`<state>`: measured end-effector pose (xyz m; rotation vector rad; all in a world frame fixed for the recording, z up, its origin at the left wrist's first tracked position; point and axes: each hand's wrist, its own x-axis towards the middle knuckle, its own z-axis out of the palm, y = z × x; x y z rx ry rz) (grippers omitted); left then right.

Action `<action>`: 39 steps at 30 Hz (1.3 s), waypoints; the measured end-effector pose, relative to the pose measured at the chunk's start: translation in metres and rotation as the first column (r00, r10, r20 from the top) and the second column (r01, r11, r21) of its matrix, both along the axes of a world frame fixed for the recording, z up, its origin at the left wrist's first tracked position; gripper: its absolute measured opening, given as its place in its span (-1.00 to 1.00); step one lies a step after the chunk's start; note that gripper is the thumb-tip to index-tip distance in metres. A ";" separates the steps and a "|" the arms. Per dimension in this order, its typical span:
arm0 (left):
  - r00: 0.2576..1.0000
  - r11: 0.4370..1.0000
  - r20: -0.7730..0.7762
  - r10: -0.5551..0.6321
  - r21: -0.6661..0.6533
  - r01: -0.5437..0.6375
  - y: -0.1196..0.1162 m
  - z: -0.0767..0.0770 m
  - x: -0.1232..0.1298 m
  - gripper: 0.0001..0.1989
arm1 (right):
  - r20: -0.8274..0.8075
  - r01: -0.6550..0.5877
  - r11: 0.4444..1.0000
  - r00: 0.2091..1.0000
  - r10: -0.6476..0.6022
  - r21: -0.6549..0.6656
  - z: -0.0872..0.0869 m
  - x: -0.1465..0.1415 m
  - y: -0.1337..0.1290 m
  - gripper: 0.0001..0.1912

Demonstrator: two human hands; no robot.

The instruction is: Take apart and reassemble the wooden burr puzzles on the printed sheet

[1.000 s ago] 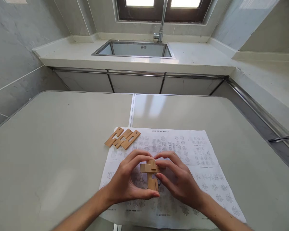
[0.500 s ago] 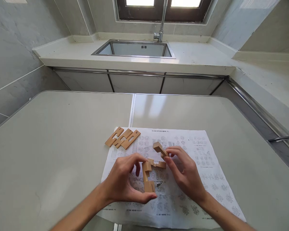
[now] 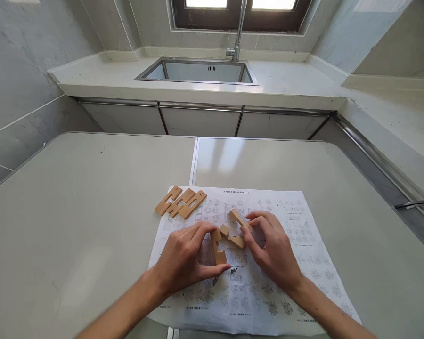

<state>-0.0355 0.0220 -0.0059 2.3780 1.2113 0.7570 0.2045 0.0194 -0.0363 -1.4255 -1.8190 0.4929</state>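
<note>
My left hand (image 3: 189, 254) grips a notched wooden puzzle piece (image 3: 217, 248) by its two ends, between thumb and fingers, with the notches facing right. In my right hand (image 3: 270, 240) another notched wooden piece (image 3: 236, 216) is pinched at its near end, and its far end points up and left. Between the hands a third notched wooden piece (image 3: 235, 240) lies slanted, close to both held pieces; whether it touches them I cannot tell. Beneath is a white sheet (image 3: 286, 292) printed with small line drawings of puzzles.
Three flat numbered wooden pieces (image 3: 192, 204) lie side by side at the sheet's upper left corner. The sheet rests on a pale table (image 3: 92, 197) with a seam down its middle. Beyond stands a counter with a sink (image 3: 198, 82) and a tap (image 3: 235, 49).
The left hand's piece has turned and moved slightly up. The right hand's piece has shifted a little right and tilted flatter. The middle piece now lies at a different slant.
</note>
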 end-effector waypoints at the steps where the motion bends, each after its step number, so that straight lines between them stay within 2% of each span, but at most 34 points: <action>1: 1.000 1.000 0.001 0.009 0.010 -0.009 0.000 -0.001 0.000 -0.39 | 0.018 0.001 1.000 1.000 -0.001 0.008 0.000 0.000 0.000 -0.90; 9: 0.997 0.996 -0.054 0.051 0.080 -0.046 -0.002 -0.005 0.002 -0.42 | 0.129 -0.044 0.992 0.991 0.029 0.117 0.002 0.001 0.000 -0.86; 14: 0.996 0.996 -0.074 0.040 0.078 -0.034 -0.001 -0.005 0.003 -0.44 | 0.125 -0.102 0.992 0.988 0.092 0.074 0.003 0.000 -0.001 -0.84; 25: 0.995 0.996 -0.070 -0.065 0.057 0.069 0.000 -0.008 0.001 -0.23 | 0.140 -0.277 0.961 0.952 0.272 0.016 0.008 -0.006 -0.006 -0.81; 32: 0.994 0.994 -0.059 -0.094 0.044 0.096 0.000 -0.004 0.007 -0.38 | 0.149 -0.366 0.930 0.922 0.357 0.030 0.010 -0.009 -0.008 -0.87; 39: 0.997 0.997 -0.008 -0.079 0.001 0.079 0.001 -0.012 0.007 -0.48 | 0.116 -0.412 0.911 0.905 0.410 -0.001 0.013 -0.007 -0.007 -0.89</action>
